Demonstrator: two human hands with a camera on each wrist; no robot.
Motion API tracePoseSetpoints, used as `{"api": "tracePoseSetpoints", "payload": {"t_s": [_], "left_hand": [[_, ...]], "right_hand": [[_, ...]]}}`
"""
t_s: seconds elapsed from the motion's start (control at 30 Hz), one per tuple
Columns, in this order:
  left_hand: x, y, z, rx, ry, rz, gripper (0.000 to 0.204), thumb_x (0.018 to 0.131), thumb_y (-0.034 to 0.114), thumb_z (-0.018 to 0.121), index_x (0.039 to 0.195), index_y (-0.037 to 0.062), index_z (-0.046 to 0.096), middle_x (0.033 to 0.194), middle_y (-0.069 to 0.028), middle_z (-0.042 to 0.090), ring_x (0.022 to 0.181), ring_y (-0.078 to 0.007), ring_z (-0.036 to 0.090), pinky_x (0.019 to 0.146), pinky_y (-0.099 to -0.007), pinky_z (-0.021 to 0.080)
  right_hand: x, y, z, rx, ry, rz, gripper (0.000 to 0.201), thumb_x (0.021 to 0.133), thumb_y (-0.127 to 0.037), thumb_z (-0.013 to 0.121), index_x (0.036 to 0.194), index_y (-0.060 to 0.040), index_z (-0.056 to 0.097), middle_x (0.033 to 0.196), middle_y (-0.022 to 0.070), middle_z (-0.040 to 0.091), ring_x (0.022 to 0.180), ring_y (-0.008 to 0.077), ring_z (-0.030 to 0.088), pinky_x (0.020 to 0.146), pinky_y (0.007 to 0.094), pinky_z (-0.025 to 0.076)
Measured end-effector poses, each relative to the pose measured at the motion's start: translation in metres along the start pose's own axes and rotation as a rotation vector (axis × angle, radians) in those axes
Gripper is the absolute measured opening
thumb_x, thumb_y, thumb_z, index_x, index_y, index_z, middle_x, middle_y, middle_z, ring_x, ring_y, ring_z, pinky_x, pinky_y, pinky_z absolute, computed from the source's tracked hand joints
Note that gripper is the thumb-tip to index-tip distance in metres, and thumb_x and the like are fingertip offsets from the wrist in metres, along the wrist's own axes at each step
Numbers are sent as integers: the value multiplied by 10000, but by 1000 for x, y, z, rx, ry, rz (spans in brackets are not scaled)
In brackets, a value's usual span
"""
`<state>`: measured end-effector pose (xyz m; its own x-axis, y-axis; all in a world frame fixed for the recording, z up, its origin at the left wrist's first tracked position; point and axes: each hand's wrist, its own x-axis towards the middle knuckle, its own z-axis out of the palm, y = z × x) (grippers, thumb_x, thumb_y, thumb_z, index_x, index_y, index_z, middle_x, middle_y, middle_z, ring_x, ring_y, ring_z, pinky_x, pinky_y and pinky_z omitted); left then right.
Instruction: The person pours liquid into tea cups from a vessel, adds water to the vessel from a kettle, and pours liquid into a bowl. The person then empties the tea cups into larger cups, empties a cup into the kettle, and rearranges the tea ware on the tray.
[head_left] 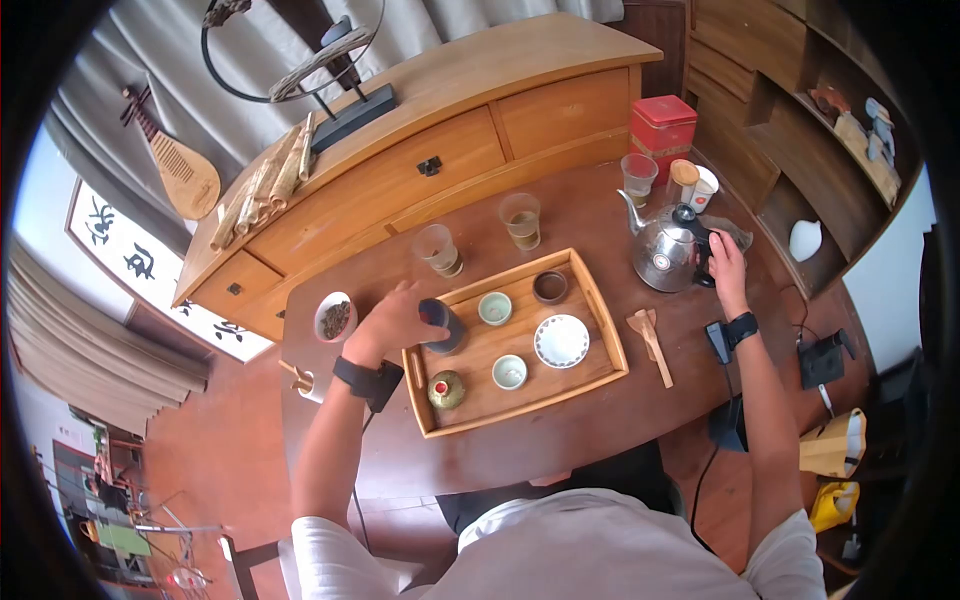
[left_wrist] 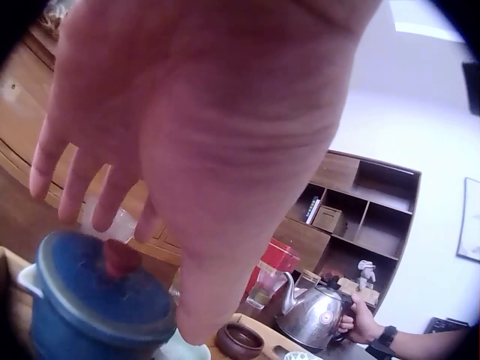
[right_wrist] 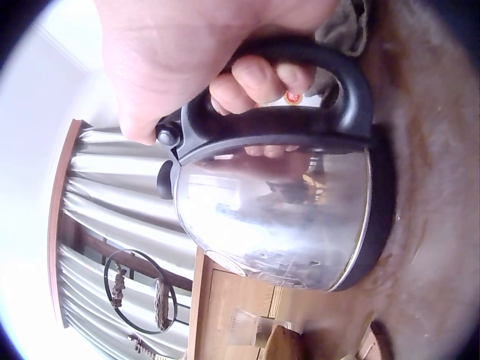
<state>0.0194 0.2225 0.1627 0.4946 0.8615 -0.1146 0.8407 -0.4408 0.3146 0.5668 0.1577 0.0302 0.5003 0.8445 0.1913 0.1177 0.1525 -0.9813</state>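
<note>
My right hand [head_left: 728, 268] grips the black handle of a silver kettle [head_left: 665, 252], its fingers curled through the loop in the right wrist view. At the tray's left end, a blue lidded pot [left_wrist: 97, 300] with a red knob [left_wrist: 121, 258] is beside my left hand [head_left: 395, 325]. That hand hovers by the pot with fingers extended and thumb apart, holding nothing. On the wooden tray [head_left: 500, 412] are pale green cups [head_left: 509, 372], a small brown bowl [head_left: 550, 287], a patterned white dish [head_left: 562, 341] and a round gold-green container [head_left: 446, 390] with a red top.
Plastic cups [head_left: 520, 222] stand behind the tray, and a bowl of dark tea leaves [head_left: 335, 316] sits left. Wooden utensils [head_left: 652, 347] lie between tray and kettle. A red tin [head_left: 662, 125] is at the back right, near the wooden cabinet [head_left: 430, 170].
</note>
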Motion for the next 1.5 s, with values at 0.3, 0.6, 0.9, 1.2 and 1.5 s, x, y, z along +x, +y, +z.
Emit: {"api": "tracePoseSetpoints", "payload": {"t_s": [0.3, 0.6, 0.9, 1.2, 1.5], "left_hand": [[-15, 10, 6, 7, 60, -25, 672, 660, 250, 825, 1257, 41, 598, 1100, -207, 668, 1038, -366, 656, 902, -428, 538], [-17, 11, 0, 5, 59, -38, 640, 668, 257, 830, 1227, 24, 621, 1028, -204, 709, 989, -364, 675, 882, -425, 544], [-16, 8, 2, -13, 61, -31, 611, 680, 257, 827, 1199, 7, 624, 1007, -214, 712, 973, -371, 681, 871, -431, 547], [-18, 1, 4, -112, 114, 15, 567, 684, 220, 808, 1184, 19, 633, 1010, -223, 704, 969, -373, 681, 866, -427, 550], [-22, 74, -7, -214, 201, 133, 593, 696, 230, 804, 1218, 19, 617, 1095, -206, 678, 954, -357, 683, 844, -415, 553]], "right_hand": [[5, 9, -6, 68, -20, 19, 302, 1044, -325, 547, 1186, -70, 626, 700, -65, 536, 516, -10, 367, 450, 179, 253], [1, 0, -3, 29, -5, 21, 319, 1037, -346, 559, 1180, -67, 619, 757, -57, 579, 535, -5, 391, 461, 177, 265], [1, 0, -2, -11, 7, 4, 322, 1036, -359, 560, 1177, -75, 619, 719, -92, 488, 534, -10, 354, 465, 183, 244], [1, 2, -3, 30, -1, 24, 309, 1037, -365, 560, 1159, -87, 618, 699, -106, 434, 531, -11, 331, 465, 182, 237], [0, -2, 0, 51, 27, 37, 284, 1037, -338, 566, 1135, -82, 637, 715, -89, 511, 535, -11, 366, 466, 178, 258]]}}
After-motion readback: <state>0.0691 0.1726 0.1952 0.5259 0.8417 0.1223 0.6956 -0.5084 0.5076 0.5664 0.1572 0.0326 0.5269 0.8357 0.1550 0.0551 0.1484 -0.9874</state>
